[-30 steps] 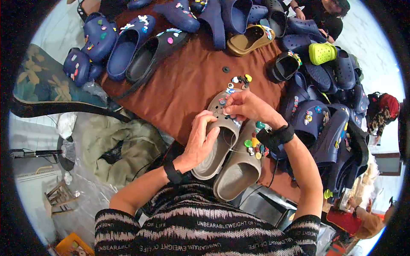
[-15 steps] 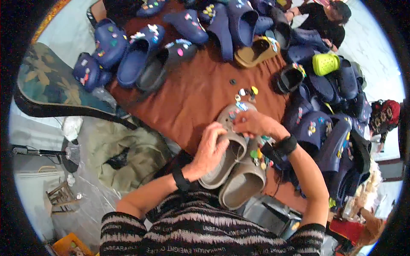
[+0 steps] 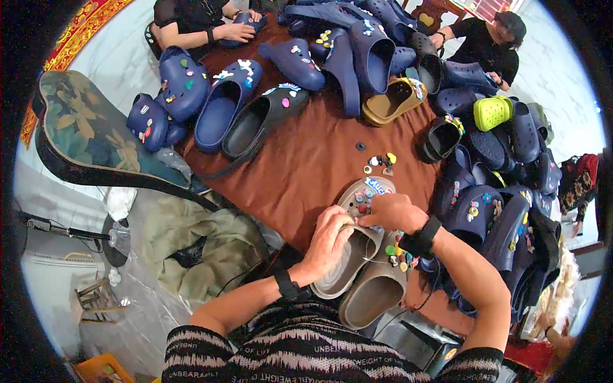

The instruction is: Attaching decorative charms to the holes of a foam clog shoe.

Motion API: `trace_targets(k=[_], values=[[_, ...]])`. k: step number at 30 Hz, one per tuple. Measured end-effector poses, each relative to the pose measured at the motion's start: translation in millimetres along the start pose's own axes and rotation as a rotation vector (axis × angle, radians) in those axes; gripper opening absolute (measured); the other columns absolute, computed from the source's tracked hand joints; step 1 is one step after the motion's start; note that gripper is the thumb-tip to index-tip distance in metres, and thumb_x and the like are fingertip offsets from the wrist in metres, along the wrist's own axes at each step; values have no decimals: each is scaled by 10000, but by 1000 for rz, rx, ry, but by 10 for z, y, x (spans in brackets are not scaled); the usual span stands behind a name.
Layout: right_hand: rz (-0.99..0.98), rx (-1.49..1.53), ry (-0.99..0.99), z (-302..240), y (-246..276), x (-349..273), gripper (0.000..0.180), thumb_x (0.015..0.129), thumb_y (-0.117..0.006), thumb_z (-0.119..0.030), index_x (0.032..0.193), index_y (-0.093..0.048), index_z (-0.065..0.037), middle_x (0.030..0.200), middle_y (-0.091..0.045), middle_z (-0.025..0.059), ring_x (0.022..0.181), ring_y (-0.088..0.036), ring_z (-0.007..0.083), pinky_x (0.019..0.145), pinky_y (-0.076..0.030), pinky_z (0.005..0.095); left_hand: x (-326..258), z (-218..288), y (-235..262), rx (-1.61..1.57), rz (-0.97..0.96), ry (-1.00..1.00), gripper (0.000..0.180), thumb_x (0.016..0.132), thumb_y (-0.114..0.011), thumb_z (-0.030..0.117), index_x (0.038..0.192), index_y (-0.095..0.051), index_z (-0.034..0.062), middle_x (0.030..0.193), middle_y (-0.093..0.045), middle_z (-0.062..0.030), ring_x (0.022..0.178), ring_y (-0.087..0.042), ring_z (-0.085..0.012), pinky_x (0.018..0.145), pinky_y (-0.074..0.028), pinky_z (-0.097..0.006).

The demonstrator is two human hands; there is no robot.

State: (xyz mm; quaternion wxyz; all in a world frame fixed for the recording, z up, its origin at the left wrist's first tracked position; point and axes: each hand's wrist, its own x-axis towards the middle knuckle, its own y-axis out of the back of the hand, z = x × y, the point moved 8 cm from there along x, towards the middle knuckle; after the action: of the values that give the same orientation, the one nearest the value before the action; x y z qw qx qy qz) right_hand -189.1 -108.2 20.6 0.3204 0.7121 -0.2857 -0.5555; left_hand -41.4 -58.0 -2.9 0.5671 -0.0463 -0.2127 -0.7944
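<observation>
A taupe clog (image 3: 345, 273) points away from me at the near edge of the brown-covered table. My left hand (image 3: 327, 241) is closed around its left side, fingers bent over the upper by the opening. Pinched fingers of my right hand (image 3: 394, 214) press at the top of the same clog; what they hold, if anything, is hidden. Charms sit on its toe, among them a blue and white one (image 3: 380, 185). A matching clog (image 3: 373, 292) with colourful charms lies against its right side, a thin loop linking the two. Several loose charms (image 3: 387, 163) lie just beyond the toe.
Navy clogs (image 3: 488, 214) pile up along the right and far sides of the brown cloth (image 3: 290, 182). A tan clog (image 3: 394, 105) and a lime clog (image 3: 493, 113) stand among them. A patterned padded chair (image 3: 89, 127) is at left. Two other people work across the table.
The view has shifted, so the scene sits lower and further right. My right hand has moved slightly on the clog, uncovering more toe charms. At far left, another person's hands on a navy clog now show.
</observation>
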Motion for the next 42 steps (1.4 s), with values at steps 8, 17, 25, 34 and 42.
trace_targets(k=[8,17,25,34,42], values=[[431,-533,169,-472,-219,25,192,833,-639,-286,788,-700,-109,769,-711,125,747,-714,291,625,-544,445,20,56,-87,43,-34,-115,116,962,-575,123,1025,-568,25,1160,-529,-142,1179,-488,-329,1041,-378,-408],[207,99,73,30,-6,-77,437,852,-697,-454,902,-693,-20,749,-703,137,697,-708,255,621,-554,377,-76,-47,-3,-3,-19,65,291,988,-531,185,1209,-484,2,1299,-432,-187,1262,-425,-329,1092,-339,-402],[76,640,147,268,-62,-200,278,988,-598,-255,926,-610,16,668,-585,48,577,-598,128,516,-485,309,-111,-7,-50,68,-48,49,416,931,-561,83,1323,-437,18,1370,-396,-204,1308,-395,-374,1119,-329,-446],[387,468,400,-46,52,-407,174,921,-602,-193,1028,-703,-100,956,-719,125,926,-688,342,813,-543,404,-116,-40,-61,90,-56,50,419,917,-536,34,1326,-447,24,1381,-395,-201,1328,-389,-360,1139,-309,-428],[340,297,340,-175,42,-484,215,910,-591,-178,1063,-703,-77,962,-702,188,913,-678,381,786,-539,473,-97,-20,-35,97,-26,34,435,876,-543,-42,1297,-458,28,1369,-395,-194,1292,-408,-382,1111,-333,-445]])
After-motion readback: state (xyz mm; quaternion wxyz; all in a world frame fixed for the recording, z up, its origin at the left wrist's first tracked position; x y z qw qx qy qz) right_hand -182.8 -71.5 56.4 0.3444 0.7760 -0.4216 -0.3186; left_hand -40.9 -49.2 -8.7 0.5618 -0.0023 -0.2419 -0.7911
